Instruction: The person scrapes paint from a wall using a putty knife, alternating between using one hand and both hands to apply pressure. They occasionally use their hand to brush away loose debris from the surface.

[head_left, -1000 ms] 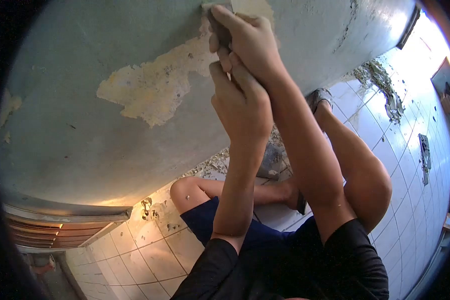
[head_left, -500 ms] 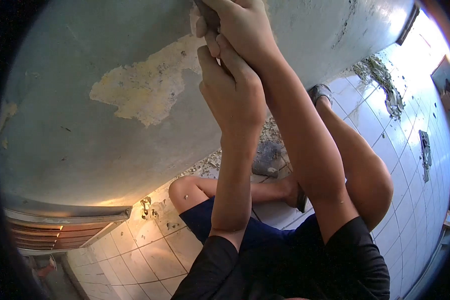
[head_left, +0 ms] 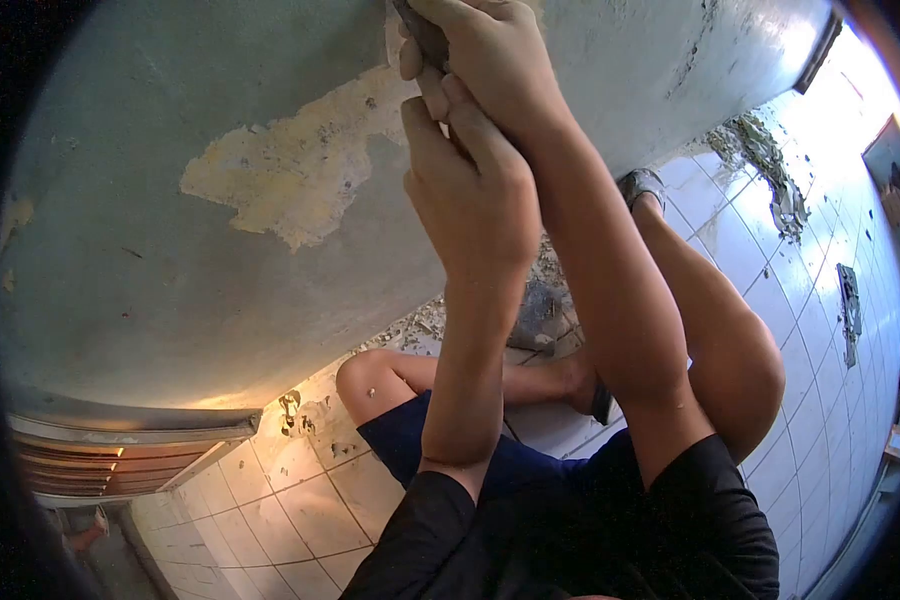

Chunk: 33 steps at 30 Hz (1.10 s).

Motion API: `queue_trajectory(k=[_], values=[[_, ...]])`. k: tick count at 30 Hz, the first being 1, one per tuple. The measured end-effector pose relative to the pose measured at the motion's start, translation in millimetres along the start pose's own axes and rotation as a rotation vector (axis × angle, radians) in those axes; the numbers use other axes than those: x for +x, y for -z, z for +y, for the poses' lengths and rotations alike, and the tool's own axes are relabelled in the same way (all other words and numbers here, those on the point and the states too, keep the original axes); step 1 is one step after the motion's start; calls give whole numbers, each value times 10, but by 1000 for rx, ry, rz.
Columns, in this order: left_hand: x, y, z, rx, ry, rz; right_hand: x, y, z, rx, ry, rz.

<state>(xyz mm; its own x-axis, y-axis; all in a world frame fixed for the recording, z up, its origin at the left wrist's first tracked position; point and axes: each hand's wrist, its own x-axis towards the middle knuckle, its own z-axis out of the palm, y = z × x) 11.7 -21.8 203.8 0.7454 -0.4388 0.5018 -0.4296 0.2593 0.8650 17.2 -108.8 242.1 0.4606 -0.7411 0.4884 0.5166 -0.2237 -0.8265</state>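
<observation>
Near the top of the head view, my right hand (head_left: 500, 65) is wrapped round a dark grey tool (head_left: 425, 35), whose far end runs out of the frame. My left hand (head_left: 475, 190) is just below it, with its fingers curled round the lower, pale end (head_left: 433, 92) of what seems to be the same tool. Both hands are close together against the grey wall (head_left: 170, 130). A bare, pale yellow patch (head_left: 285, 170) with ragged edges shows to the left of them, where the paint is off.
Flakes and a dark grey lump (head_left: 538, 315) lie on the tiled floor (head_left: 560, 432) by the wall's foot. More peeled debris (head_left: 770, 175) lies at the right, with a dark strip (head_left: 849, 315) beyond. A slatted opening (head_left: 110, 468) is at lower left. My bent legs are below my arms.
Both hands have shifted slightly to the right and down along with the tool. Their grip looks the same.
</observation>
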Motion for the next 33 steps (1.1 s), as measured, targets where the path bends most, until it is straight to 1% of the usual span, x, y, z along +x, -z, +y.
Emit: queue_trajectory(k=[1,2,3,5,6,9,10,12,13,15,16,18,19,21,22,23,24,25,26,27,28,30,31,33], values=[[12,-24,52,-20,-23,4,20,-1,-67,45,-5,-29],[0,-45,6,-42,-51,25,34,18,-49,-22,-21,-43],[-40,-33,-5,-46,-60,24,-1,27,-14,-22,-11,-42],[-168,41,-33,-70,148,-20,-135,21,68,-33,-143,-37],[-204,82,-102,-64,196,-30,-205,-2,102,-85,-158,-3],[-207,150,-204,-58,138,-42,-242,-40,213,-38,-171,9],[-193,134,-197,-57,147,-43,-233,-46,198,-40,-180,10],[-109,43,-141,-80,53,30,-148,-33,115,-16,-94,-7],[-69,10,-105,-84,59,26,-89,-29,95,-22,-98,-3],[1,-33,-37,-47,2,34,24,-36,42,-10,35,-8],[6,-40,-38,-51,-1,37,4,-14,-24,-26,1,-40],[-15,-39,-77,-171,48,29,-10,-9,12,-37,-30,-55],[-63,-14,-86,-170,46,31,-30,-12,68,-45,-67,-70],[-216,66,-97,-74,167,-7,-234,17,297,-68,-85,-57],[-273,97,-166,-79,160,0,-306,4,329,-96,-101,-39],[-358,125,-263,-63,219,9,-351,9,349,-99,-102,-38],[-380,141,-277,-47,280,18,-389,-5,332,-74,-175,-22],[-363,142,-278,-49,282,20,-402,-17,330,-48,-248,-8],[-325,144,-261,-39,224,5,-342,-8,359,-53,-204,-20],[-298,144,-236,-27,169,-13,-320,-23,311,-54,-212,-21],[-285,122,-234,-25,178,-19,-297,-41,192,-32,-215,-33],[-226,36,-224,-13,51,65,-260,-37,108,-34,-210,-49],[-221,14,-219,-16,53,63,-251,-33,114,-38,-210,-48],[-194,-30,-227,-64,50,98,-206,-21,150,-97,-88,-36]])
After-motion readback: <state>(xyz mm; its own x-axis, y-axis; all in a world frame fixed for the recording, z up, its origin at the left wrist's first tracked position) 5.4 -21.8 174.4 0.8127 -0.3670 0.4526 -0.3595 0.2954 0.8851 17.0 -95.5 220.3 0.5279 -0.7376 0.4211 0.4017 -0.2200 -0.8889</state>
